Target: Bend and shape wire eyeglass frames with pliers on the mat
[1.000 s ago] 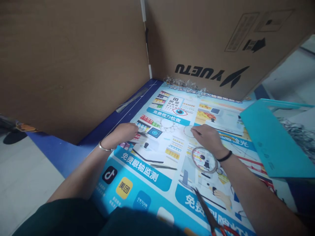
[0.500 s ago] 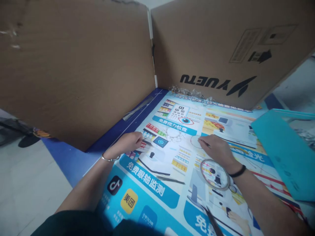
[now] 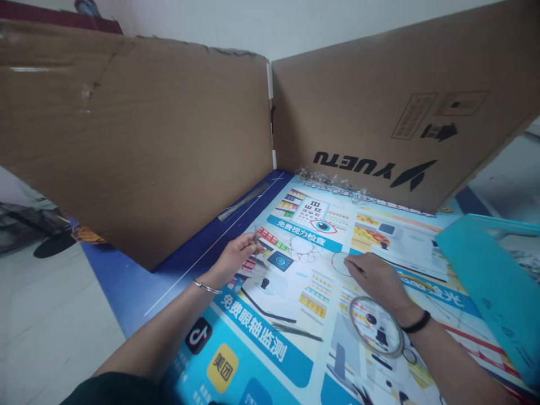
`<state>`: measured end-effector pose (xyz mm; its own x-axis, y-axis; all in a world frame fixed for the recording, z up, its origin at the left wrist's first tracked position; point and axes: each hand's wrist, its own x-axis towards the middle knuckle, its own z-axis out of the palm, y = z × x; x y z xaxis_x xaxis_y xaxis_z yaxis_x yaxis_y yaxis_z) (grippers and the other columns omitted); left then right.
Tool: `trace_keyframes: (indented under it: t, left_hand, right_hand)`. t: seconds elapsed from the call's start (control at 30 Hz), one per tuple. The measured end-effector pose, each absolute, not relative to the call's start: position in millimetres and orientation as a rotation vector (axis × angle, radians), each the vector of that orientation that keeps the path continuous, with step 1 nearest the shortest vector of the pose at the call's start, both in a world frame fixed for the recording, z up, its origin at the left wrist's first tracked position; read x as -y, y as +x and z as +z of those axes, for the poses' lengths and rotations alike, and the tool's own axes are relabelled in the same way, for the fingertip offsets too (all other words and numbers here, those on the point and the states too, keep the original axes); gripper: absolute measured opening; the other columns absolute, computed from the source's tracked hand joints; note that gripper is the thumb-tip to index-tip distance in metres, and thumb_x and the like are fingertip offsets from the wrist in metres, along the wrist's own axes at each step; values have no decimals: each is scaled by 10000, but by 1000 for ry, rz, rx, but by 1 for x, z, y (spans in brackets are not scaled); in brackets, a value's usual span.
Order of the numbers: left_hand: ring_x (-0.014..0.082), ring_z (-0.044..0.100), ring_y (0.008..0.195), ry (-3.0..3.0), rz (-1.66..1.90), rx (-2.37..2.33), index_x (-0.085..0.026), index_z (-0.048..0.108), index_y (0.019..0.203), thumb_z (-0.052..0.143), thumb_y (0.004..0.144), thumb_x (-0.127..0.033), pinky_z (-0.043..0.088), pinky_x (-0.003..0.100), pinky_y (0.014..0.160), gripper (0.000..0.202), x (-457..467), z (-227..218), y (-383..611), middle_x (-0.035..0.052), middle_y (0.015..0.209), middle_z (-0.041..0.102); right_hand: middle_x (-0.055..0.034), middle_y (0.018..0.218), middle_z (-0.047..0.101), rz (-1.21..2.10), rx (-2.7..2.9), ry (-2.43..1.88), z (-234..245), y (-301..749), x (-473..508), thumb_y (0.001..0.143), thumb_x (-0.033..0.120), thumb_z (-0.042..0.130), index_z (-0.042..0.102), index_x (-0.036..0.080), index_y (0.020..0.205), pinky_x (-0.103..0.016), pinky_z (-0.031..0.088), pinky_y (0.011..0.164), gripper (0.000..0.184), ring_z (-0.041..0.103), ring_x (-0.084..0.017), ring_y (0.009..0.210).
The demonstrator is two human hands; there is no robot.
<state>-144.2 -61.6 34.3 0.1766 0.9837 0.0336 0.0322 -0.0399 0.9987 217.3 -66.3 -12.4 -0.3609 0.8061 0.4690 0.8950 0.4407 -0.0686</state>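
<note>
My left hand (image 3: 240, 256) is closed in a pinch around a thin, dark wire-like piece (image 3: 255, 242) that stands nearly upright above the printed sheet. My right hand (image 3: 375, 281) lies low over the sheet, its fingertips closed at the edge of a thin wire loop (image 3: 337, 263). A short tip sticks out between its fingers, too small to name. Between the hands and farther back lies a fine wire shape with looped, petal-like outlines (image 3: 304, 248). Below the right wrist rests a coil of wire (image 3: 375, 326), with a small ring (image 3: 409, 355) beside it.
Several thin straight pieces (image 3: 297, 331) lie nearer me. A dark tool (image 3: 360, 391), partly cut off, is at the bottom edge. A turquoise box (image 3: 485, 292) stands right. Tall cardboard panels (image 3: 189, 140) wall off the back and left. Crumpled clear plastic (image 3: 329, 180) lies along the back.
The view has tilted up. My left hand has turned and lifted, so its fingers and the thin piece now show upright. My right hand stays by the wire loop.
</note>
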Motion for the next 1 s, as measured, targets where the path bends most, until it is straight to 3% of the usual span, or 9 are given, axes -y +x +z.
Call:
trace_keyframes:
  t: [0.2, 0.33, 1.0]
  left_hand:
    - [125, 599, 728, 1512, 831, -1149, -150, 596, 838, 546, 795, -226, 445, 242, 678, 100, 65, 29, -141, 30, 836, 672]
    - [143, 609, 781, 1620, 751, -1117, -158, 580, 779, 530, 796, -210, 455, 258, 720, 74, 65, 26, -140, 38, 837, 681]
    - [148, 624, 852, 1842, 693, -1133, -169, 673, 858, 507, 837, -240, 466, 265, 814, 182, 63, 21, -143, 39, 897, 697]
  right_hand:
    - [-30, 750, 668, -337, 2241, -1402, -14, 218, 65, 900, 342, 433, 682, 217, 854, -254, 408, 676, 282, 585, -156, 729]
    - [-37, 762, 666, -318, 2270, -1421, -12, 217, 66, 899, 342, 439, 677, 208, 874, -266, 418, 695, 274, 590, -164, 742]
    - [-33, 726, 664, -346, 2280, -1441, -6, 213, 70, 888, 317, 442, 687, 200, 809, -249, 385, 680, 282, 571, -160, 723]
